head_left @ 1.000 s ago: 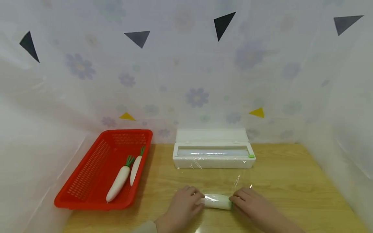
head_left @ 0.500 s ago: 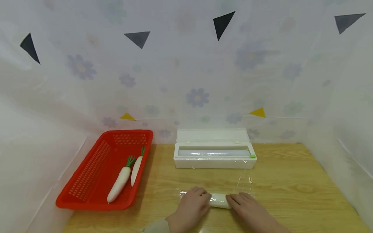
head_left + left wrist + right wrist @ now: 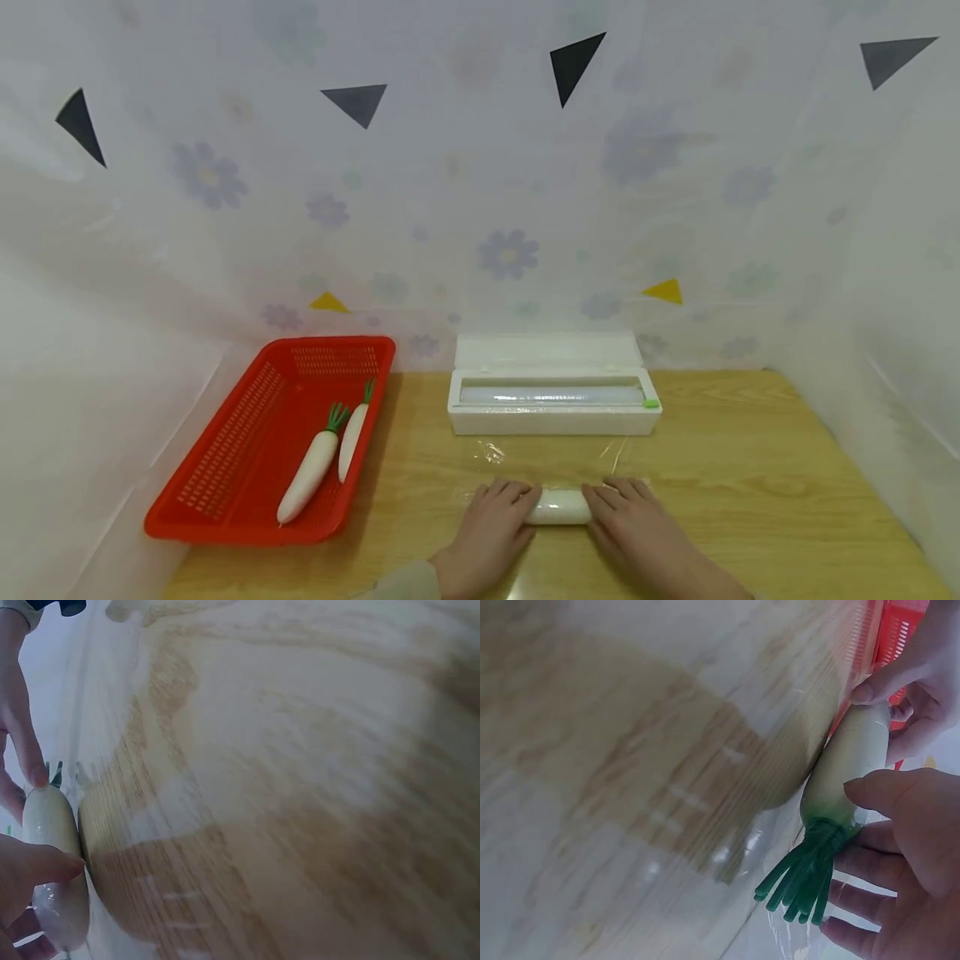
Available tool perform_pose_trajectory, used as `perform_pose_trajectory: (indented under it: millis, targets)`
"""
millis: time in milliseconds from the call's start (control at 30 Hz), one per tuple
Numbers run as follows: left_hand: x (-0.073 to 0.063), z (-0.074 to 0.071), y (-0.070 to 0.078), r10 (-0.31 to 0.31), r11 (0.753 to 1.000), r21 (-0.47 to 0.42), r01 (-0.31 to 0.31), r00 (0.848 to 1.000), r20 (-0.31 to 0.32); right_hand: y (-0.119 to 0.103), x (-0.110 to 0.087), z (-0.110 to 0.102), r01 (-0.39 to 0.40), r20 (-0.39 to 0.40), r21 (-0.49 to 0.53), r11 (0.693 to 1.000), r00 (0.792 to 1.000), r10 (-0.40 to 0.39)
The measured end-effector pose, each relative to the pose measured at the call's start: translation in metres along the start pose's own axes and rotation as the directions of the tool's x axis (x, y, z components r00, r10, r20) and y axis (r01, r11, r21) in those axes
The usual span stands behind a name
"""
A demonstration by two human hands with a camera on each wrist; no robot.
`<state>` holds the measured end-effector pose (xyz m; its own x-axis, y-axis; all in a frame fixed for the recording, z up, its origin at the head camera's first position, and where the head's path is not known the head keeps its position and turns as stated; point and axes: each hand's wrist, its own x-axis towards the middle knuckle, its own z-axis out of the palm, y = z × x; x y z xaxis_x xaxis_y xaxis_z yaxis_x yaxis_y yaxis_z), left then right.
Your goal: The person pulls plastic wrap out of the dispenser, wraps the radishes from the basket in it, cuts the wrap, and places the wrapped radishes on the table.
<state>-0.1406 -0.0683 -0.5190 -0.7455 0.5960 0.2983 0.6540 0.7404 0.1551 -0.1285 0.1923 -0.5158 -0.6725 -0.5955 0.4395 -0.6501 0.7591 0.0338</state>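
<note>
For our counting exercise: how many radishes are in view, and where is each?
3: one radish inside the red basket, a second radish right of it there, and a third radish on the table, partly covered by the left hand and right hand.

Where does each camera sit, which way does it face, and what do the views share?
Head: worn on the head, facing forward and down; shows the left grip, right grip, a pale left sleeve and the white rectangular film box.
Left wrist: on that wrist, facing rightward along the long white radish with green stalks and across the wood-grain tabletop; both grips show.
Right wrist: on that wrist, facing leftward along the radish; both grips show.
Shared: head and right wrist both show the red perforated plastic basket.
</note>
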Motion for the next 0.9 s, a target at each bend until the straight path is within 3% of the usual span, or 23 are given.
perform_pose_trajectory:
  millis: [333, 667, 900]
  targets:
    - [0.007, 0.009, -0.006, -0.009, 1.000, -0.025, 0.007, 0.996, -0.088, 0.005, 0.005, 0.008, -0.016, -0.028, -0.053, 0.998, 0.999, 0.015]
    - [0.011, 0.005, -0.009, 0.002, 1.000, -0.028, -0.004, 0.999, -0.054, -0.003, 0.014, 0.004, 0.029, -0.025, -0.079, 0.996, 0.999, -0.031]
    - [0.017, 0.004, -0.019, -0.017, 0.998, -0.065, 0.015, 1.000, -0.018, 0.006, 0.014, 0.009, 0.021, -0.073, -0.057, 0.998, 0.997, -0.025]
